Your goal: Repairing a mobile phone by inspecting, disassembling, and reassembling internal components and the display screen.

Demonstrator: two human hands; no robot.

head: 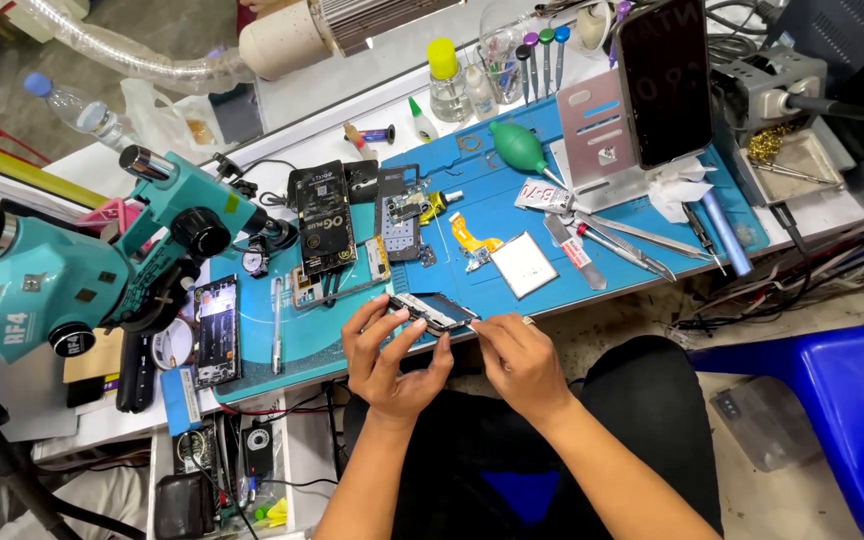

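Both hands are on a small phone board right at the near edge of the blue mat. Left hand is pinched around its left end, right hand has fingertips closed on its right side, maybe with a tiny tool, too small to tell. Looks mid-teardown to me: an opened phone, a frame, a flex cable and a square pad are already laid out, nothing back together. Not much room: the desk is crowded, tweezers to the right, teal microscope on the left. The board hangs partly past the edge over the lap.
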